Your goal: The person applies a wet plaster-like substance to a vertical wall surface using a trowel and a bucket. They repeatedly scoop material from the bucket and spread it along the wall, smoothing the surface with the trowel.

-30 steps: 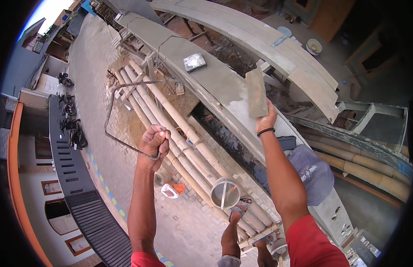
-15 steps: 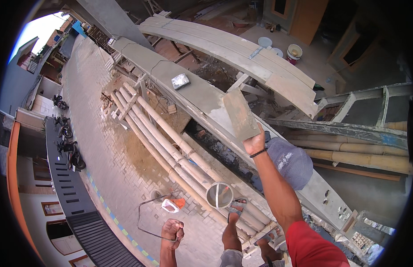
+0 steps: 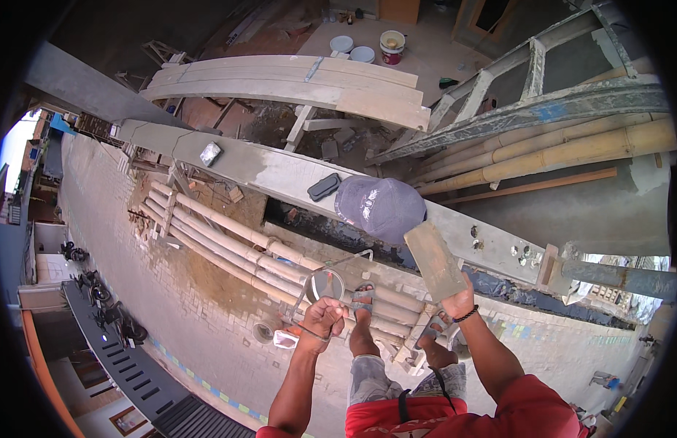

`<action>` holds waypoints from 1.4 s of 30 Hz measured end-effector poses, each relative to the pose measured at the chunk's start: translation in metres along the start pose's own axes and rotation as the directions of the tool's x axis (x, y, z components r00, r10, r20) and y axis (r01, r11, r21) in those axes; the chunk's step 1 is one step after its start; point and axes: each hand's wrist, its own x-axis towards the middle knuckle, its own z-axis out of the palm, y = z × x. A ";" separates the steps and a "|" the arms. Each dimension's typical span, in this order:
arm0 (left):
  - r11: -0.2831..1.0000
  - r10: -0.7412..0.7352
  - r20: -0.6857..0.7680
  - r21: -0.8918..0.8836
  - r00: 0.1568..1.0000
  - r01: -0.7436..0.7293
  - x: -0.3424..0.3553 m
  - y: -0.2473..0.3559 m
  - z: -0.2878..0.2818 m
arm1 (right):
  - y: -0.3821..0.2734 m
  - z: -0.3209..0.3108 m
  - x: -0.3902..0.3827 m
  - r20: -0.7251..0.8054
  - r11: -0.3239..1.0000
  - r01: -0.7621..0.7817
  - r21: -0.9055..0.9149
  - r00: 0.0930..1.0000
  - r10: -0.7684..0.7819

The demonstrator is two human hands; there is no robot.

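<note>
My left hand [image 3: 322, 317] grips a thin bent metal wire frame [image 3: 343, 260] above the bamboo scaffold poles [image 3: 229, 235]. My right hand [image 3: 459, 301] holds a flat grey rectangular float board [image 3: 433, 259] by its lower end, tilted up toward the concrete beam [image 3: 265, 169]. A grey cap [image 3: 381, 208] lies on the beam just above the board. My sandalled feet [image 3: 362, 296] stand on the poles between both hands. A round metal tin [image 3: 325, 283] sits partly hidden behind the left hand.
On the beam lie a dark flat case [image 3: 324, 187] and a small grey block [image 3: 210, 153]. Curved wooden formwork [image 3: 280, 82] and paint buckets [image 3: 392, 45] are beyond. A paved street [image 3: 134, 241] with parked motorbikes lies far below.
My left hand with the wire frame dropped low, then came back up to the middle. My right hand with the board came down from over the beam. The view swung right.
</note>
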 end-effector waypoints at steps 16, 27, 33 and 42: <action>0.804 -0.240 0.274 0.594 0.931 0.032 0.058 -0.069 0.216 | -0.064 -0.145 -0.168 -0.318 0.940 0.274 0.203 0.927 -0.201; 0.563 -0.512 0.310 0.825 0.801 0.041 0.057 -0.159 0.279 | -0.067 -0.242 -0.273 -0.431 0.916 0.402 0.011 0.828 -0.358; 0.482 -0.600 0.253 0.872 0.759 0.090 0.060 -0.199 0.290 | -0.132 -0.315 -0.303 -0.616 0.741 0.671 0.030 0.596 -0.515; 0.375 -0.652 0.154 0.917 0.742 0.139 0.058 -0.255 0.348 | -0.299 -0.482 -0.247 -0.586 0.472 0.862 -0.187 0.288 -0.758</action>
